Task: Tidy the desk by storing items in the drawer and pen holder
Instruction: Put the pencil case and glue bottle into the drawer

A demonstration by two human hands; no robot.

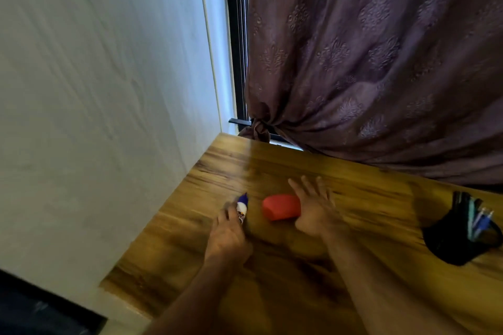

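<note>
On the wooden worktop (367,226), the left hand (227,236) is curled around a small white tube with a blue cap (242,207), just left of a red rounded object (280,207). The right hand (313,209), fingers spread, lies against that object's right end. A black pen holder (457,239) with pens stands well to its right.

Wooden desk (367,198), red block (280,207), possibly a glue bottle (242,208), black pen holder (457,242)

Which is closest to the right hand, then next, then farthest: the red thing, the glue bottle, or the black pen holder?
From the right hand:
1. Red thing, touching it on its left.
2. Glue bottle, further left, in the left hand.
3. Black pen holder, far right on the desk.
</note>
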